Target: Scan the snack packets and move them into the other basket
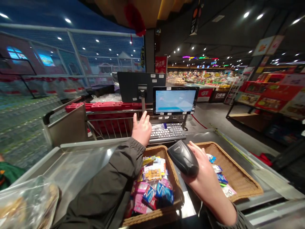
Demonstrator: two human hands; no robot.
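Right hand [202, 171] wrapped around a black barcode scanner [184, 158], grip closed on its handle, head tipped down over the gap between two wicker baskets [247, 181], ready for reading labels. Left hand [142, 128] empty, fingers loosely spread, reaching onto the keyboard [168, 132] below the lit screen [174, 100], handy for keying. Snack packets [152, 184] heaped in the nearer basket on the steel worktop [78, 159].

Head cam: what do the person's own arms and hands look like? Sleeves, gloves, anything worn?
Both hands are bare: no gloves, and no rings or watch that I can make out. The left hand comes out of a long dark olive-brown fabric jacket sleeve, loose and creased, with a cuff at the wrist. The right hand has its forearm bare; only a dark sleeve edge shows near the frame's bottom.
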